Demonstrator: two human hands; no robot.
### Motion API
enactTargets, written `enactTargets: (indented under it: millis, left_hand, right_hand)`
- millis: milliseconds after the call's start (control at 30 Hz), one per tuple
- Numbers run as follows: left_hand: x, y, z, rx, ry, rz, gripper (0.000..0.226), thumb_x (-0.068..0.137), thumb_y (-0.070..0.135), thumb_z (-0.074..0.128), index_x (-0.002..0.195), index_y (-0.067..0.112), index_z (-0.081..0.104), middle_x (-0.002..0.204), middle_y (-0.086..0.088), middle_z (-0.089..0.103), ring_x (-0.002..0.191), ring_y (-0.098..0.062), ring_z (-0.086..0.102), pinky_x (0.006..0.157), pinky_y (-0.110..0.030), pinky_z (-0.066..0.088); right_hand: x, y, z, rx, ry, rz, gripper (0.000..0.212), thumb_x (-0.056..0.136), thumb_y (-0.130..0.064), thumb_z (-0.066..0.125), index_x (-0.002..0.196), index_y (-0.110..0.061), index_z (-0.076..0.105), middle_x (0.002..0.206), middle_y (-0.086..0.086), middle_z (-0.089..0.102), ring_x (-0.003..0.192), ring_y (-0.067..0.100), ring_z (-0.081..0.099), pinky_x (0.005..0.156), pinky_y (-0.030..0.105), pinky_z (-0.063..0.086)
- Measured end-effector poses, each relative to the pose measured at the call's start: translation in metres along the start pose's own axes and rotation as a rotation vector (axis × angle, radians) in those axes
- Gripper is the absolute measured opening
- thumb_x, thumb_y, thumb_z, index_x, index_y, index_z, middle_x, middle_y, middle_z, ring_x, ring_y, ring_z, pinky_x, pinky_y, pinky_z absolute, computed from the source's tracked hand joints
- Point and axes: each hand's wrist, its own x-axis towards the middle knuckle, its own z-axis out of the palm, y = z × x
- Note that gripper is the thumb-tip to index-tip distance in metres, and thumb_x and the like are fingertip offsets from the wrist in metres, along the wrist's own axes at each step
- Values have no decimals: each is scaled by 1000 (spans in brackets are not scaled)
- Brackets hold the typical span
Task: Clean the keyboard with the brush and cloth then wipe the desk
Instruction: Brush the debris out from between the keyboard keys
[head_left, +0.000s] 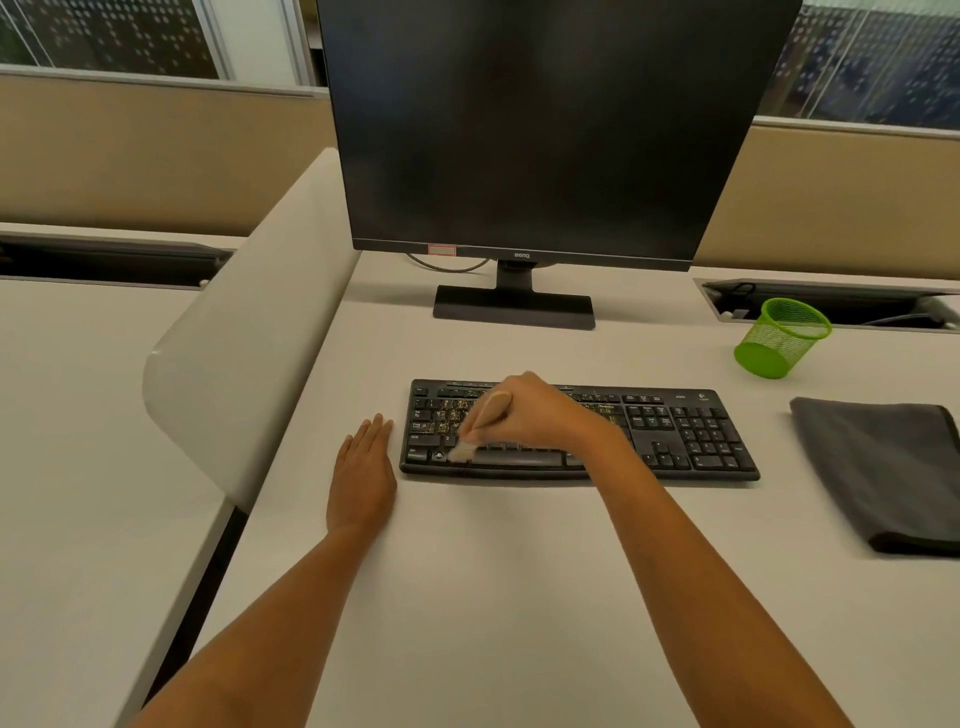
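Observation:
A black keyboard (691, 434) lies on the pale desk (493, 571) in front of the monitor, with yellowish crumbs among its left keys. My right hand (535, 413) grips a small wooden-handled brush (480, 423) over the keyboard's left half; its pale bristles touch the bottom key row near the space bar. Flat on the desk, fingers straight, my left hand (362, 475) rests just left of the keyboard. A folded dark grey cloth (883, 467) lies to the right of the keyboard.
A black monitor (545, 130) on its stand rises behind the keyboard. A green mesh pen cup (782, 338) stands at the back right by a cable slot. A pale curved divider (249, 332) borders the desk on the left.

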Motion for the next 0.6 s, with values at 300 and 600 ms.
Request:
enactTargets:
  millis: [300,600]
  left_hand:
    - [0,1,-2,-13,-9,2,52,94,-2,29,144,10,33,152,-5,28,142,-17,19,116,-29,7]
    - [0,0,-1,-16,-7,1,49,96,1,29,143,10,34,152,-5,29,142,-16,19,117,-29,6]
  right_hand:
    - [8,-7,38,-136,-3,-111,15,82,-15,71,96,-15,76,95,0,75,86,7,65,80,24,52]
    - [-31,27,-19,-98,-23,204,11,78,-21,76,89,-17,78,89,-7,74,75,0,61,62,11,45]
